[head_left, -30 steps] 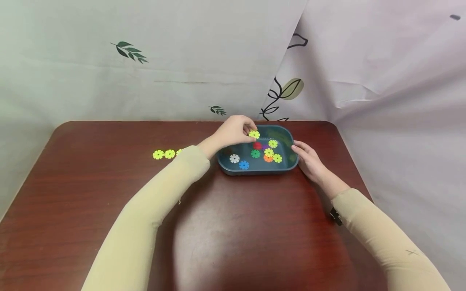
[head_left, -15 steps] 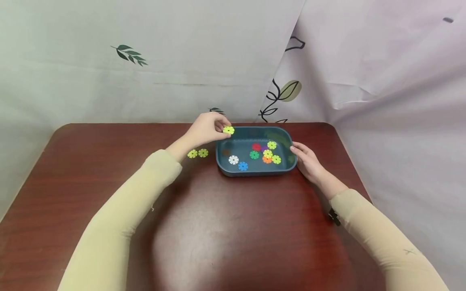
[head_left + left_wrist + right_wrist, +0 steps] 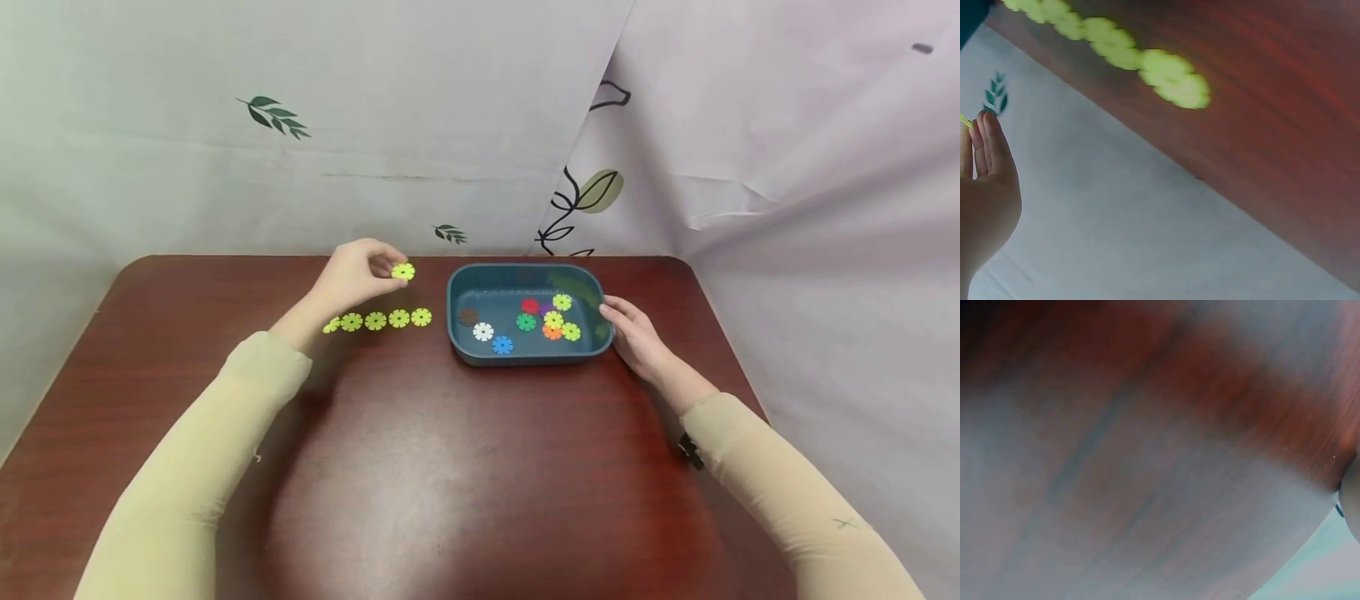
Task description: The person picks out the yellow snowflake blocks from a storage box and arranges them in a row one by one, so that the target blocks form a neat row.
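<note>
Between thumb and fingers, my left hand (image 3: 356,273) pinches a yellow notched disc (image 3: 403,272), raised above the table. Below it a row of several yellow notched discs (image 3: 376,321) lies on the wood; its left end is partly covered by my wrist. In the left wrist view the row of discs (image 3: 1172,78) looks blurred, and only a sliver of the pinched disc shows. My right hand (image 3: 636,332) holds the right end of a dark blue-green tray (image 3: 525,360), thumb on the rim. Inside lie discs such as a white one (image 3: 483,332) and a blue one (image 3: 502,344).
More discs lie in the tray: a brown one (image 3: 468,317), a red one (image 3: 529,307), a green one (image 3: 526,322), an orange one (image 3: 552,332) and yellow ones. The brown wooden table (image 3: 420,467) ends at a pale cloth wall (image 3: 375,125) printed with leaves.
My left hand has carried the yellow disc leftward, out from over the tray to above the row. More of the row now shows. The right hand stays on the tray.
</note>
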Demonstrator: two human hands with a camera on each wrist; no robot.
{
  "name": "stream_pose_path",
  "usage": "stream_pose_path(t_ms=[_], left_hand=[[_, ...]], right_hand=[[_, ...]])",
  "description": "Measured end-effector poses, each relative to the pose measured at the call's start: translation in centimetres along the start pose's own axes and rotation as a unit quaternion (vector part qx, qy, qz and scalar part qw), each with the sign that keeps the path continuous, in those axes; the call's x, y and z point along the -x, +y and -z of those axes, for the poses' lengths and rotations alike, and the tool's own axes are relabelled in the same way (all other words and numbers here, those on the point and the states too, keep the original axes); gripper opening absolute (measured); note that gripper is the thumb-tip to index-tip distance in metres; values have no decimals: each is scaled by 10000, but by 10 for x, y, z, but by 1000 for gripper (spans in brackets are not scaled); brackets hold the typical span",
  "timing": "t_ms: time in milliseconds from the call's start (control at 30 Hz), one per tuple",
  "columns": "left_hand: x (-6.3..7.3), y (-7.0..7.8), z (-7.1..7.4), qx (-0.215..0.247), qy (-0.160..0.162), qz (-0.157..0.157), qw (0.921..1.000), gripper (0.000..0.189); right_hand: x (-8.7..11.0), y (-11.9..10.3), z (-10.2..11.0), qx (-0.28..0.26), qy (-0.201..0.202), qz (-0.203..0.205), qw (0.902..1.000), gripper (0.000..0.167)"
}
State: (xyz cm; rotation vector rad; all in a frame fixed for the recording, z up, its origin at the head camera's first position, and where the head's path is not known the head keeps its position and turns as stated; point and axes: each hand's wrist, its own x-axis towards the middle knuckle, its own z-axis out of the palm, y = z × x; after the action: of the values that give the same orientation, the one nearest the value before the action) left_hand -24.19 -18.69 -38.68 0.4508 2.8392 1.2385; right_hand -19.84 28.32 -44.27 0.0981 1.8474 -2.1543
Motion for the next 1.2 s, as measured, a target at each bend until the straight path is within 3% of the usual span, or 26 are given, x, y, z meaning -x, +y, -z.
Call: stream_pose_path(t_ms=[400, 800, 1200], left_hand=[[44, -42, 27, -334, 464, 527, 9970, 32], [87, -77, 45, -526, 534, 820, 9938, 33], [103, -94, 54, -848, 356, 877, 9919, 35]], right_hand=[[1, 1, 0, -42, -27, 64, 10000, 30], [1, 2, 0, -54, -18, 84, 9999, 30], [1, 1, 0, 8, -43, 93, 9999, 30]])
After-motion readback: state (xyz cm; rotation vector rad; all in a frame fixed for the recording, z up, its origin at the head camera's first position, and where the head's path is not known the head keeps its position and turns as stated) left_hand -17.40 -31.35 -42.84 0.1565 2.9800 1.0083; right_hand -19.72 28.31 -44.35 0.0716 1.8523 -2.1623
